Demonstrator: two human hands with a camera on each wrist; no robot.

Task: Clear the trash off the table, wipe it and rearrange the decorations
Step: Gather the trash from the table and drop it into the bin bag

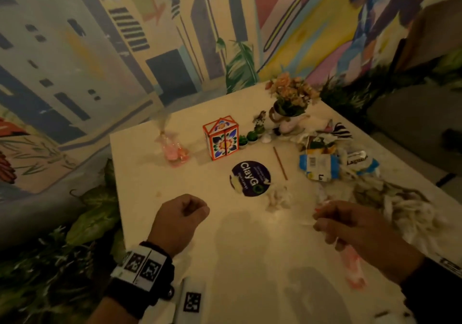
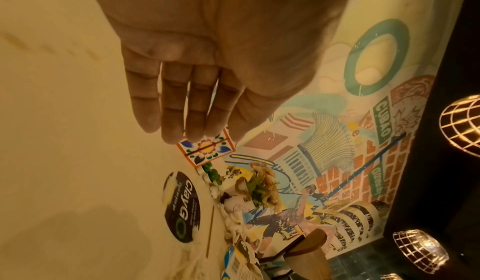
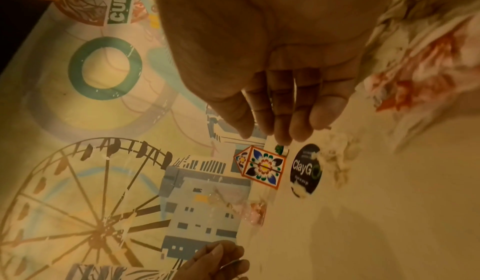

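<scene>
The left hand (image 1: 180, 220) hovers over the desk (image 1: 245, 261) with the knuckles up. Its fingers are loosely bent and hold nothing that I can see. The right hand (image 1: 355, 226) hovers at about the same height, palm down, and it is blurred. A pink-and-white wrapper (image 1: 355, 271) shows just under its wrist. I cannot tell if the fingers grip the wrapper or if it only lies below them.

The nearest trash is a crumpled tissue (image 1: 277, 197). It lies just ahead of the right hand, a little toward the left hand, so in my judgement the right hand has the shorter way. It is a round lump with no long axis, so any direction of grasp should work. Further ahead lies a wooden stick (image 1: 280, 163), its length pointing away from the person. To the right of the stick are blue-and-white packets (image 1: 320, 167), and a paper heap (image 1: 405, 206) lies beside the right hand. The flowered box (image 1: 221, 137) and flower pot (image 1: 292, 98) stand well ahead of both hands.
</scene>
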